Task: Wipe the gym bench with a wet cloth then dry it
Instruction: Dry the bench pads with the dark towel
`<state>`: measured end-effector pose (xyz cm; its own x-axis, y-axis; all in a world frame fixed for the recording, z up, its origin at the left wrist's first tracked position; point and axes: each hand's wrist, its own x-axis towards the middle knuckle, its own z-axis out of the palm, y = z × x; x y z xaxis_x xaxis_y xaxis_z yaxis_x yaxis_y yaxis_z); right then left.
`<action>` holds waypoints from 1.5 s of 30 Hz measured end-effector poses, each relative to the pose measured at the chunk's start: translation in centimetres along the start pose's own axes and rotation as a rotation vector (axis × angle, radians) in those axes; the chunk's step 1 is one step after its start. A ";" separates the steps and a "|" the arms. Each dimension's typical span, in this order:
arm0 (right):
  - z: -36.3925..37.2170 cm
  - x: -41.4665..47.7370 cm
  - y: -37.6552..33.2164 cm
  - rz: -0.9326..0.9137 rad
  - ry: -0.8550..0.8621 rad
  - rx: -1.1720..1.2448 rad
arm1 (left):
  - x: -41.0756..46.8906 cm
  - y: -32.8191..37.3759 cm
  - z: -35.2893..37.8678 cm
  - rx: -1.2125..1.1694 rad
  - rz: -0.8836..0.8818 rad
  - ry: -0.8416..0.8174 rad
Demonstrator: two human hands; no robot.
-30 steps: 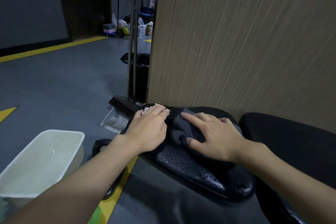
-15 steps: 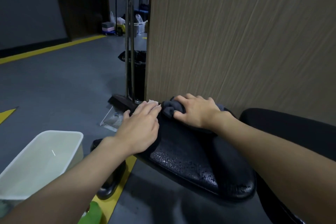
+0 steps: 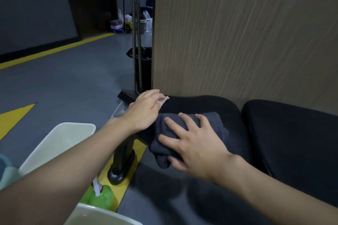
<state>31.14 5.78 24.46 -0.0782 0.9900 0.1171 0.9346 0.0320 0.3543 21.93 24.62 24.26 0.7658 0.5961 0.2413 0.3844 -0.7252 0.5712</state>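
Black bench pad [image 3: 201, 104] sits up against the wood-grain panel [image 3: 237, 33] on the right. The dark grey cloth [image 3: 215, 124] is bunched on its near-left end, drooping a bit over the edge. Right hand [image 3: 197, 148] lies flat on top of it, fingers spread wide, pressing rather than gripping. Left hand [image 3: 144, 111] rests on the pad's far-left corner with a pale scrap [image 3: 163, 101] poking out by the fingertips. Honestly can't tell if it's pinching it. White tub [image 3: 60, 140] and green spray bottle [image 3: 102, 195] are on the floor to the left.

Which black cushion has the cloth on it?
The left cushion, at the wooden wall's corner: the right hand presses the dark cloth onto it. The other cushion, further right, is bare.
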 end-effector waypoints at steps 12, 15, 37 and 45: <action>0.4 -2.1 1.4 0.067 0.002 0.076 | -2.8 1.6 0.9 0.217 0.188 0.081; 0.4 -0.7 3.1 0.131 -0.008 0.138 | -2.9 2.0 0.8 0.207 0.186 0.105; 1.2 -2.6 6.8 0.253 -0.059 0.184 | -3.5 7.1 2.0 0.613 0.133 -0.175; 0.9 -8.7 4.2 0.077 0.057 0.151 | -2.6 6.6 2.4 0.507 0.068 -0.197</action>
<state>36.08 -2.56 24.08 -0.0199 0.9812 0.1919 0.9798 -0.0191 0.1991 23.75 17.45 25.50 0.8607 0.5019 0.0853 0.4940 -0.8639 0.0983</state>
